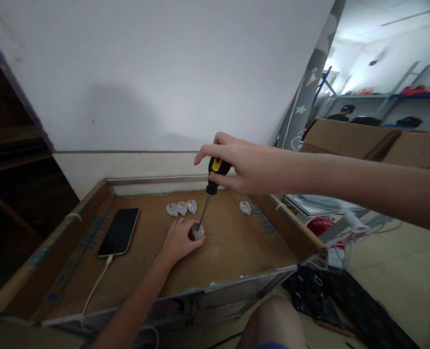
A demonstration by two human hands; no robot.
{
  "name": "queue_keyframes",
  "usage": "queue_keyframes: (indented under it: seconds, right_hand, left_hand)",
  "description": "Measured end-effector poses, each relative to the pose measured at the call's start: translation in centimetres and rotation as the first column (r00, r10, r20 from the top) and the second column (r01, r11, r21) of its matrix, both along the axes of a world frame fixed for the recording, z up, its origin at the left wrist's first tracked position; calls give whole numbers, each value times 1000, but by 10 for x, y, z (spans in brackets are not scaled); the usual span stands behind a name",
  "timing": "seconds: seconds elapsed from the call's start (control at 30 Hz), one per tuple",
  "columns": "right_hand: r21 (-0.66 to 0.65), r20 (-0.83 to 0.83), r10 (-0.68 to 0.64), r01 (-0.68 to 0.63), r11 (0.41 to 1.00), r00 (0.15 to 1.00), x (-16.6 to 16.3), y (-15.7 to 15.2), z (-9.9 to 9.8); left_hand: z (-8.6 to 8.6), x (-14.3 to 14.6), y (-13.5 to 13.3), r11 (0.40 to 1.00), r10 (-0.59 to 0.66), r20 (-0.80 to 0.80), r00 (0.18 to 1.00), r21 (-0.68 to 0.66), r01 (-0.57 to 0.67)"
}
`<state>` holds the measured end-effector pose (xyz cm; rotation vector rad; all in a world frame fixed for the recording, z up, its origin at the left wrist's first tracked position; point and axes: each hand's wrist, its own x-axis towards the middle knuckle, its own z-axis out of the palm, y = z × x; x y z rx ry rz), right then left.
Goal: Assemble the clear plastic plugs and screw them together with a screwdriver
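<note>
My right hand [238, 165] is closed round the black and yellow handle of a screwdriver [211, 191], held upright with a slight tilt. Its tip rests on a small clear plastic part [197, 231] on the cardboard tabletop [229, 247]. My left hand [178, 238] lies on the cardboard and pinches that part between thumb and fingers, holding it still. Behind it lie three similar clear parts [181, 208] in a row, and one more [245, 207] sits to the right.
A black phone [119, 231] lies face up at the left with a white cable [95, 286] running to the front edge. Cardboard side walls fence the tabletop. A white wall stands behind. Cardboard boxes [363, 140] and tangled cables [331, 252] lie at the right.
</note>
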<state>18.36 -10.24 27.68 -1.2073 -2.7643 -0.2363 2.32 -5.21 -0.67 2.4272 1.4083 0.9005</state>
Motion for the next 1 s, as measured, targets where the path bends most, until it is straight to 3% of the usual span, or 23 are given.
queue_keyframes:
  seconds: [0.1,0.3,0.43,0.63,0.77,0.9,1.0]
  right_hand:
    - [-51,5,-4,4,999,1000,2,-3,1]
    - [93,49,-20,16,996,999,2,-5,-1]
    - [46,2,43,-43,998,999,2,-4,-4]
    - [146,20,-31,28,989,999,-1,-3,-9]
    - [124,-34,35,-30,992,999,-3,-4,-12]
    - [233,-42,-54,62,971,998,-4,-5,-20]
    - [213,-164,-57,92,973,985,-4,-4,-24]
  left_hand:
    - [-1,0,1,1000,-17,10,1000,3,17]
    - [-2,-1,1,1000,-19,9,1000,-2,19]
    - [2,-2,-1,1000,-22,-7,1000,-1,22]
    - [2,-2,-2,1000,-21,-13,1000,1,21]
    - [0,-2,-1,999,-33,-13,999,8,33]
    - [0,-2,-1,1000,-31,-8,1000,0,31]
    - [0,-2,-1,999,-32,-18,999,-8,32]
